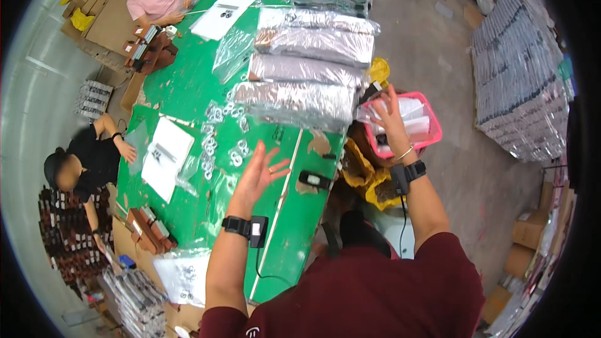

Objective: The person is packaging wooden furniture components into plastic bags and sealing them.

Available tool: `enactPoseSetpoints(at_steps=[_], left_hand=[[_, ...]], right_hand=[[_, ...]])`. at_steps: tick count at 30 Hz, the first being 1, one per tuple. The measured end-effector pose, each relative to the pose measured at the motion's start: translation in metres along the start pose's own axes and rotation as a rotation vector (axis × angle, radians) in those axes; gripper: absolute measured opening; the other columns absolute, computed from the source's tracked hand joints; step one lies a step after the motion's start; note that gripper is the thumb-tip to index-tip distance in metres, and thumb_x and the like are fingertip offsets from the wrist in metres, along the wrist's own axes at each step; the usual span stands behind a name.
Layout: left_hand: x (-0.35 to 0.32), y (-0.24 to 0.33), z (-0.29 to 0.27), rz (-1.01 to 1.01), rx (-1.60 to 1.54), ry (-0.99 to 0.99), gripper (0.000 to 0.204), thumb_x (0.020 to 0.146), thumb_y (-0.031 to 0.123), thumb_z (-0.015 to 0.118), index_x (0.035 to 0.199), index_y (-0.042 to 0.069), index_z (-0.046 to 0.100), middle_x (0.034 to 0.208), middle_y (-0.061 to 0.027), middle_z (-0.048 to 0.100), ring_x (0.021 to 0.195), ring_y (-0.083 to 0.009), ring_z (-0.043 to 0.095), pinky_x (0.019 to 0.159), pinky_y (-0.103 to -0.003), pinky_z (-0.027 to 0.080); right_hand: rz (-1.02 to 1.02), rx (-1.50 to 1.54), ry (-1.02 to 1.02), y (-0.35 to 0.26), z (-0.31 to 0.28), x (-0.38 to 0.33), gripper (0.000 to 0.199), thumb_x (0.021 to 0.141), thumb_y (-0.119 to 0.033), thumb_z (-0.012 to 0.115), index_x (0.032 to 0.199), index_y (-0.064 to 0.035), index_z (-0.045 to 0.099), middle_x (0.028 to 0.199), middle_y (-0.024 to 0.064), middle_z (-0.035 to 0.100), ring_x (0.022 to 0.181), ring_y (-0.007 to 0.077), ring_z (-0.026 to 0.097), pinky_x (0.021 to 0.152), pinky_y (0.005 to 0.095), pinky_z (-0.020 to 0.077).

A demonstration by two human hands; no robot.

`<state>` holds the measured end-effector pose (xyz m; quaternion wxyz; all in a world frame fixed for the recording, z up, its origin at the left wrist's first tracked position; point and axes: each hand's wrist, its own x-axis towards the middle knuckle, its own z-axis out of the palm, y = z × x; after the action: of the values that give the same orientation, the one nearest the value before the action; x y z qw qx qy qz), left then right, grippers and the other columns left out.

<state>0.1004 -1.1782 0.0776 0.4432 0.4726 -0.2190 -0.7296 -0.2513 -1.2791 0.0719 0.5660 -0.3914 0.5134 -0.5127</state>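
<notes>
My left hand [258, 175] is raised over the green table [294, 188] with its fingers spread and nothing in it. Past its fingertips lies a row of long packages in clear plastic [300, 100], stacked side by side toward the far end. My right hand [392, 119] reaches out with fingers apart, over a pink basket [432, 128] that holds white sheets or bags. Whether its fingers touch anything in the basket cannot be made out. A dark device with a pale label [315, 179] rests near the table's right edge.
Small rings in clear bags [210, 150] lie left of my left hand. Yellow sacks [382, 191] stand under the basket. Two people sit or stand along the table's left side, near white stacks of sheets [168, 156]. Wrapped bundles [519, 75] are piled on the right.
</notes>
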Motion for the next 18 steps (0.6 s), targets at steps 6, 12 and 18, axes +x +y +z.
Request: enactPoseSetpoints(at_steps=[6,12,18], left_hand=[[0.106,-0.023,0.042,-0.185,-0.630,0.251,0.096,0.092,0.071,0.044,0.158,0.025,-0.008,0.164,-0.0181,0.011,0.143,-0.0494,0.026,0.115,-0.066,0.026],[0.149,-0.039,0.062,-0.163,-0.644,0.157,0.074,0.098,0.065,0.025,0.156,0.019,0.025,0.162,-0.0113,0.026,0.146,-0.0423,0.022,0.116,-0.067,0.014],[0.171,-0.054,0.055,0.040,-0.748,0.009,0.051,0.103,0.044,0.043,0.140,0.009,0.048,0.140,-0.0087,0.053,0.127,-0.0258,0.049,0.110,-0.047,0.039]], right_hand=[[-0.748,-0.681,0.146,-0.070,0.002,0.109,0.090,0.083,-0.042,0.077,0.155,-0.0167,0.030,0.161,0.0209,0.020,0.146,0.0403,0.027,0.116,0.0489,0.0285],[-0.728,-1.246,-0.021,-0.081,0.044,0.156,0.091,0.074,-0.065,0.073,0.149,-0.0227,0.042,0.158,0.0217,0.028,0.146,0.0452,0.024,0.113,0.0682,0.0173],[-0.694,-1.414,-0.142,-0.088,0.058,0.166,0.081,0.077,-0.065,0.069,0.143,-0.0232,0.052,0.151,0.0203,0.039,0.142,0.0428,0.031,0.114,0.0642,0.0194]])
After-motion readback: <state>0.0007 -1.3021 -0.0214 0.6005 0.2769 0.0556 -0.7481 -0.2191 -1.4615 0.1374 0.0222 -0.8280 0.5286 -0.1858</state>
